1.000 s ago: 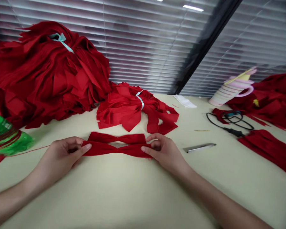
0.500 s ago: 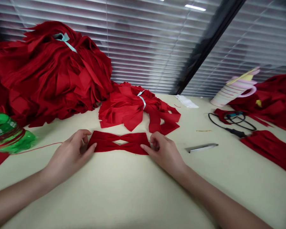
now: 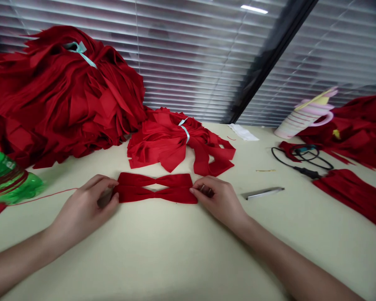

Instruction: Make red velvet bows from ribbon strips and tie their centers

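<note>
A red fabric piece (image 3: 175,195) lies flat on the table in front of me, two bands with a diamond-shaped gap between them at the middle. My left hand (image 3: 84,209) has its thumb and curled fingers closed at the left end. At the right end, my right hand (image 3: 221,202) pinches the edge between thumb and forefinger. A red thread (image 3: 54,193) runs from the green bottle (image 3: 25,186), which has red thread wound round it, to my left hand. Where the thread ends is hidden.
A big tied heap of red fabric (image 3: 81,92) stands at the back left, with a smaller tied bundle (image 3: 163,133) beside it. To the right are a pen-like silver tool (image 3: 265,193), a black cable (image 3: 307,170), a striped mug (image 3: 296,123) and more red fabric (image 3: 354,192).
Both hands have shifted slightly at the ends of the red fabric piece; the left thumb has slid back to its edge. The whole view has moved a little.
</note>
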`<state>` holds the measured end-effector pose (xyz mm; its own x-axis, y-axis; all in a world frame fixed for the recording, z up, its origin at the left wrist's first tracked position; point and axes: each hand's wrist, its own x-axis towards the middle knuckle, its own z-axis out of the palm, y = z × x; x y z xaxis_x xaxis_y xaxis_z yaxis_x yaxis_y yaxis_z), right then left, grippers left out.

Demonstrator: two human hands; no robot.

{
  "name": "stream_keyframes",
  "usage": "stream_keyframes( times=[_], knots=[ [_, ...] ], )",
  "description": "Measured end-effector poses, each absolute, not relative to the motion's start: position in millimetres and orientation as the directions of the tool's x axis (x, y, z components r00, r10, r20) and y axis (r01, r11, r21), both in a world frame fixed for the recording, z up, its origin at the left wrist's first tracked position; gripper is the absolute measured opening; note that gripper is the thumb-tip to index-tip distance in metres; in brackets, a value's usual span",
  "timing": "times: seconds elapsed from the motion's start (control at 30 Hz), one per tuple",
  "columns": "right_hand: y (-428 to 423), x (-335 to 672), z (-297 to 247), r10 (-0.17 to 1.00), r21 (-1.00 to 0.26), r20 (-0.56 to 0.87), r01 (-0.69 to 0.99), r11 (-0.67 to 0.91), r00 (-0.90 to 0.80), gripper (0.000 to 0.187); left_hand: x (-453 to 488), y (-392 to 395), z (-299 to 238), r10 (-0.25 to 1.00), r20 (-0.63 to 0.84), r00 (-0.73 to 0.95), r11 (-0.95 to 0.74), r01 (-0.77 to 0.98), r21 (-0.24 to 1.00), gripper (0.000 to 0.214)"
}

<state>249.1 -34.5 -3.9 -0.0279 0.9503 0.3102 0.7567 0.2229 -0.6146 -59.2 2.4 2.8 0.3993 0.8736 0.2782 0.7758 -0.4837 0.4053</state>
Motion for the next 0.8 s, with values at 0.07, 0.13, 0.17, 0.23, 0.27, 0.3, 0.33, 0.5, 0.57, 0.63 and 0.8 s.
stream_keyframes(
  times=[0.07,0.13,0.17,0.23,0.27,0.3,0.33,0.5,0.57,0.63,0.8],
  knots=[
    [-34.3,249.7,-3.8,0.949,-0.613,0.314,0.758,0.222,-0.024,0.008,-60.9,2.7,1.0,0.86,0.295,0.417,-0.505,0.778,0.374,0.024],
    [-34.4,250.0,-3.5,0.948,-0.614,0.319,0.757,0.223,-0.021,0.008,-62.1,2.3,-0.1,0.844,0.321,0.43,-0.526,0.782,0.335,0.024],
    [-34.7,250.0,-3.3,0.947,-0.615,0.32,0.756,0.223,-0.02,0.008,-62.3,1.9,0.0,0.834,0.339,0.436,-0.538,0.779,0.322,0.024],
    [-35.4,249.7,-2.8,0.946,-0.617,0.323,0.755,0.222,-0.015,0.009,-61.8,0.6,1.8,0.797,0.406,0.448,-0.581,0.752,0.311,0.024],
    [-35.8,249.4,-2.5,0.944,-0.62,0.329,0.753,0.222,-0.007,0.009,-61.2,-0.3,3.3,0.762,0.459,0.458,-0.618,0.726,0.302,0.023],
    [-36.4,249.1,-2.1,0.94,-0.624,0.342,0.749,0.223,0.005,0.008,-60.5,-1.6,5.0,0.719,0.512,0.47,-0.658,0.697,0.285,0.024],
    [-36.9,248.9,-1.7,0.932,-0.628,0.361,0.744,0.229,0.018,0.007,-59.6,-3.1,6.5,0.669,0.557,0.492,-0.703,0.662,0.26,0.026],
    [-40.6,247.4,1.1,0.853,-0.568,0.521,0.734,0.372,-0.029,0.009,-55.5,-14.2,5.1,0.449,0.592,0.67,-0.878,0.454,0.152,0.032],
    [-42.5,244.7,2.4,0.805,-0.488,0.58,0.738,0.466,-0.125,0.011,-54.3,-17.7,0.4,0.422,0.56,0.713,-0.898,0.416,0.148,0.028],
    [-44.2,239.3,3.3,0.751,-0.386,0.61,0.734,0.559,-0.252,0.013,-53.7,-18.1,-4.4,0.452,0.531,0.717,-0.884,0.442,0.155,0.029],
    [-41.0,216.8,5.9,0.715,-0.227,0.457,0.708,0.668,-0.529,0.024,-55.9,-5.6,-9.5,0.504,0.508,0.699,-0.848,0.511,0.138,0.039]
  ],
)
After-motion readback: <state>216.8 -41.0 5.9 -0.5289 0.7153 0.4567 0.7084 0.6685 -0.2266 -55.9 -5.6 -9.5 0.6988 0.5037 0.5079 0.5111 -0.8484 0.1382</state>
